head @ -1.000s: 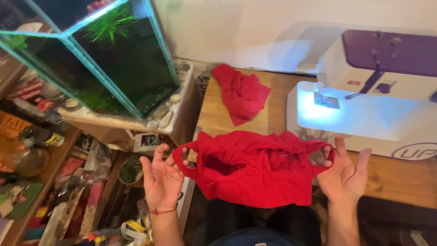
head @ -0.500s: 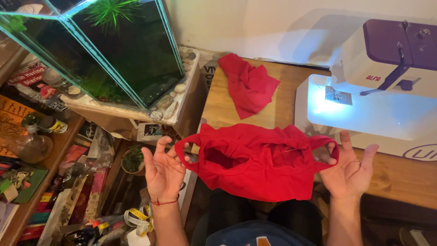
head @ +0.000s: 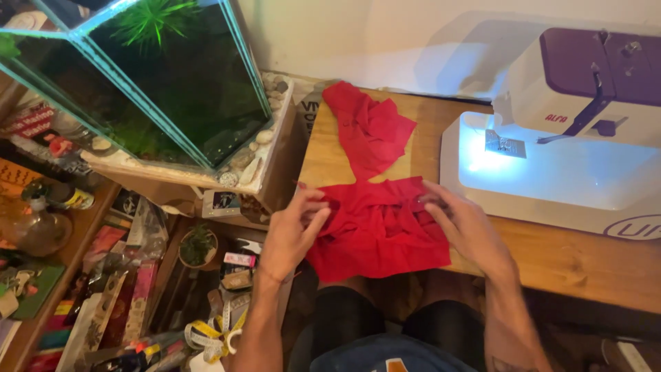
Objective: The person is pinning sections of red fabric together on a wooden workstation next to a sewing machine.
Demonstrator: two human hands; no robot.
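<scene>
My left hand (head: 292, 231) reaches in from seven o'clock, fingers curled and pinching inward; my right hand (head: 463, 224) comes from five o'clock, fingers bent, pointing toward ten o'clock.

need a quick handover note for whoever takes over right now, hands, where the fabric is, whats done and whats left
Left hand: fingers pinching the left edge of the red fabric piece.
Right hand: fingers on the right edge of the same piece, apparently gripping it.
The piece lies at the front edge of the wooden table, partly hanging over toward the lap.
A second red fabric scrap lies further back on the table, untouched.
White sewing machine sits to the right with its light on; nothing is under its needle.
Done: fabric gathered between both hands.
Left: nothing is at the machine yet; the scrap is still unhandled.
</scene>
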